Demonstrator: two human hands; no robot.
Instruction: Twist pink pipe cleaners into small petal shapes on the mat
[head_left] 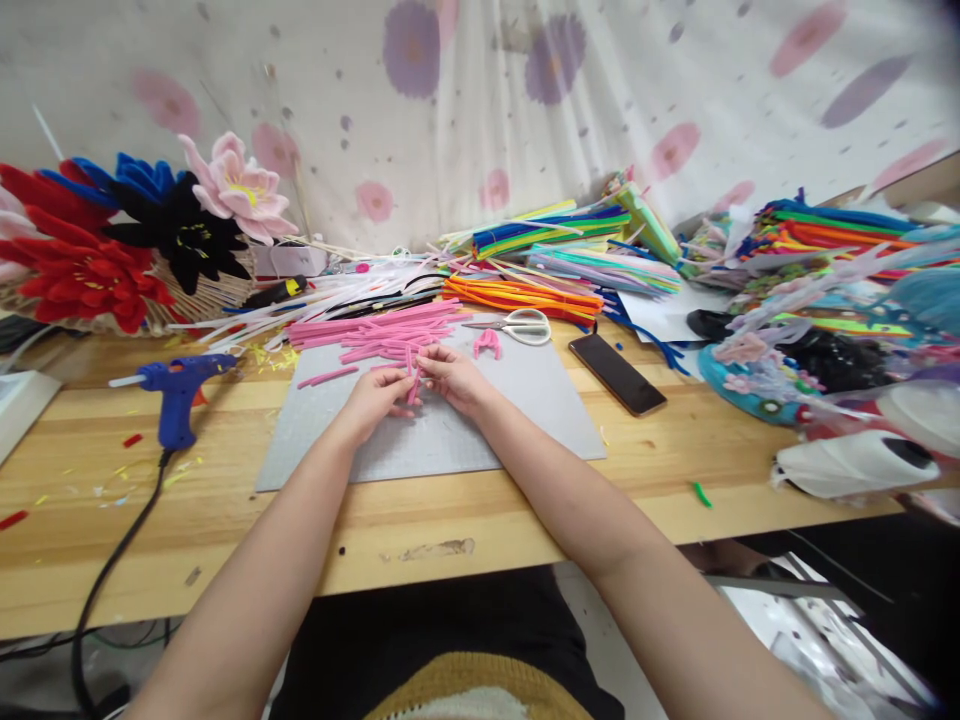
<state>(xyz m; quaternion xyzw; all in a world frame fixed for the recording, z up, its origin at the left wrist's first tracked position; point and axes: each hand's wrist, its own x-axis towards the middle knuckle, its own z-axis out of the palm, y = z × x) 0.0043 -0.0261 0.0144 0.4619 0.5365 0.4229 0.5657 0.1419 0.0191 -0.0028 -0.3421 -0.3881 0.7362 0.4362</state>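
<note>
Both hands meet over the grey mat (472,440), fingers closed on short pink pipe cleaners (412,385). My left hand (375,400) pinches them from the left, with its fingertips close to those of the other hand. From the right, my right hand (452,378) grips the same pink pieces. How the pieces are bent or joined is too small to make out. Just beyond the hands lies a pile of cut pink pipe cleaners (375,330). A small bent pink piece (487,344) rests on the mat to the right, near the scissors (525,326).
A blue glue gun (180,390) stands at left, its cord hanging over the table edge. A phone (617,373) lies right of the mat. Bundles of coloured pipe cleaners (551,232) line the back. Fuzzy flowers (82,270) stand far left; a white roll (840,463) lies at right.
</note>
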